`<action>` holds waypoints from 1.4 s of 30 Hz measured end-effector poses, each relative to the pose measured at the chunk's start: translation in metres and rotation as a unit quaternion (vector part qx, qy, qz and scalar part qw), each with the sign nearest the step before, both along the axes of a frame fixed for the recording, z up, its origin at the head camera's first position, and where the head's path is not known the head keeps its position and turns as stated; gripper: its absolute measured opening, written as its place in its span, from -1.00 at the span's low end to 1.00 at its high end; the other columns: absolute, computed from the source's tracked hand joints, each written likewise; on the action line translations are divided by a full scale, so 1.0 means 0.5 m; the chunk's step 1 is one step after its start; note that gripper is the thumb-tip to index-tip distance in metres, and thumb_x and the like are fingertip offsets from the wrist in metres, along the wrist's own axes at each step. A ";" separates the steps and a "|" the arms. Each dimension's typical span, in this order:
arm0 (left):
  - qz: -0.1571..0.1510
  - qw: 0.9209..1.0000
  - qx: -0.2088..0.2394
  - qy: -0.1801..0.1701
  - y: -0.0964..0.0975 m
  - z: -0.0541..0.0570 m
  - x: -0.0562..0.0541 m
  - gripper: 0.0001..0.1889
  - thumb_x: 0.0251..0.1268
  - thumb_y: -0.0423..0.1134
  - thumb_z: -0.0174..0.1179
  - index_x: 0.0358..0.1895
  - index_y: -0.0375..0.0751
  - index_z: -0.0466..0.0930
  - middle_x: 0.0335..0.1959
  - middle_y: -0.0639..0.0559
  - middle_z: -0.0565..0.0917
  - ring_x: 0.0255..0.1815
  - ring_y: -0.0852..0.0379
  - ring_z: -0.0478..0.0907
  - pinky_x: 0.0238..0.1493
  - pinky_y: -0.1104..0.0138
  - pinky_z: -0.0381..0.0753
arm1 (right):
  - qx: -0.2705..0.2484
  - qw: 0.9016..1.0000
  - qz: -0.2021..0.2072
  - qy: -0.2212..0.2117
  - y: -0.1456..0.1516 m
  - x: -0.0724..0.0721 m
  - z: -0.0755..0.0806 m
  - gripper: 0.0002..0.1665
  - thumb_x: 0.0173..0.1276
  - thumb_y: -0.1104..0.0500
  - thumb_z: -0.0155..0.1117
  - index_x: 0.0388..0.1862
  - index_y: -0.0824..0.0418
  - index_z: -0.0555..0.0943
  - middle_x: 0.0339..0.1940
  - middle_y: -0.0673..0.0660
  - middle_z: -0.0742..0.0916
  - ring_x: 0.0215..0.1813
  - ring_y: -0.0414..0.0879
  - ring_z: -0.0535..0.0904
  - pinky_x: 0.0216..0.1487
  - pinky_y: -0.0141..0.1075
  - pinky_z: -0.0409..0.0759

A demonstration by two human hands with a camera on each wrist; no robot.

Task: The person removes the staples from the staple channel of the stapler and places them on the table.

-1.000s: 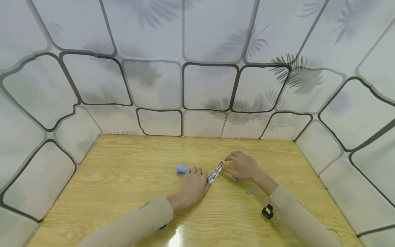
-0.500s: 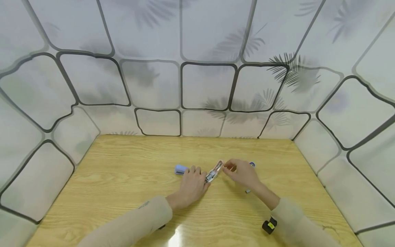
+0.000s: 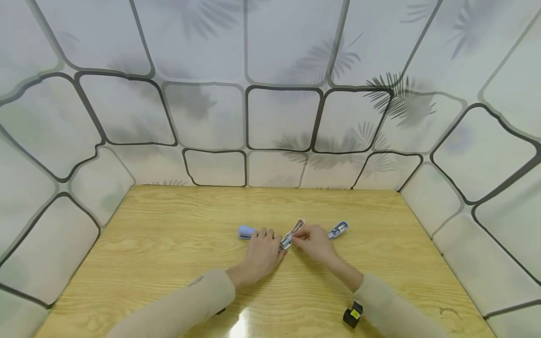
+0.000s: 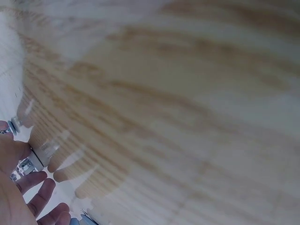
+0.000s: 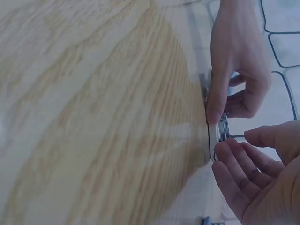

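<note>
In the head view my left hand (image 3: 263,253) grips the near end of a white-and-pink stapler (image 3: 298,225), which lies opened out with its metal inside showing. My right hand (image 3: 314,245) reaches in from the other side, its fingertips at the stapler's middle. The right wrist view shows the thumb and fingers of my right hand (image 5: 262,180) fairly straight and a little apart, right at the stapler's metal part (image 5: 223,129). There my left hand (image 5: 239,70) has its thumb down on the stapler. Part of the stapler is hidden under the left hand.
A light-blue stapler (image 3: 246,232) lies just left of my left hand. Beyond the right hand rests a blue stapler (image 3: 339,230), opened, with metal inside. The wooden table (image 3: 190,211) meets a patterned curtain (image 3: 220,117) at the back and sides. Black wrist cameras sit under both sleeves.
My right hand has drawn back from the stapler's far end, then moved left to its middle. The opened blue stapler has come into sight. A small grey strip is now out of sight.
</note>
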State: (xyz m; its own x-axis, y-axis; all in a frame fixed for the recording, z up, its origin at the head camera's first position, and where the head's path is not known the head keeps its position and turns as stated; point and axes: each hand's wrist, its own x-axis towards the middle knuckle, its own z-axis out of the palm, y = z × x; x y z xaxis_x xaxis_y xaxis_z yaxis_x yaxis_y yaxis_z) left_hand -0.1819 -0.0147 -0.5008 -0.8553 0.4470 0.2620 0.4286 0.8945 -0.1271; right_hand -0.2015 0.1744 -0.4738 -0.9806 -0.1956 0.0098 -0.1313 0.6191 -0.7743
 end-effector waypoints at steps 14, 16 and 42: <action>0.001 1.000 -0.003 0.001 -0.001 0.004 0.003 -0.62 0.48 0.24 0.23 -0.19 -0.01 0.69 -0.32 0.10 0.65 -0.35 0.16 0.44 -0.36 0.38 0.39 | 0.043 0.999 -0.010 0.000 -0.039 0.001 0.006 -0.86 0.40 0.23 0.44 -0.22 0.28 0.86 -0.38 0.11 0.87 -0.45 -0.23 0.72 -0.47 -0.43 0.56; 0.001 1.000 -0.002 0.000 -0.001 0.004 0.004 -0.62 0.47 0.24 0.24 -0.18 -0.01 0.69 -0.31 0.09 0.66 -0.34 0.16 0.45 -0.35 0.37 0.41 | 0.040 0.999 -0.013 -0.009 -0.040 0.000 0.006 -0.87 0.40 0.23 0.44 -0.24 0.27 0.86 -0.39 0.11 0.87 -0.47 -0.22 0.73 -0.48 -0.43 0.57; 0.000 1.000 0.000 -0.002 0.001 0.007 0.006 -0.61 0.47 0.23 0.25 -0.16 -0.03 0.69 -0.30 0.09 0.67 -0.31 0.15 0.50 -0.34 0.37 0.42 | -0.073 0.992 -0.007 -0.105 -0.031 -0.017 -0.005 -0.86 0.41 0.32 0.42 -0.33 0.41 0.75 -0.47 0.23 0.84 -0.56 -0.16 0.74 -0.49 -0.40 0.69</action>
State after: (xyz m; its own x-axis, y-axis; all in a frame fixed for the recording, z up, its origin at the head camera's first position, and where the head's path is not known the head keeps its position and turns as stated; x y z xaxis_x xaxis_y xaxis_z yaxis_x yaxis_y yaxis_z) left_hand -0.1789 -0.0140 -0.4973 -0.8563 0.4473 0.2584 0.4291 0.8944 -0.1263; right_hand -0.2101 0.1589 -0.4765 -0.9664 -0.1943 -0.1685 0.0505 0.4988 -0.8652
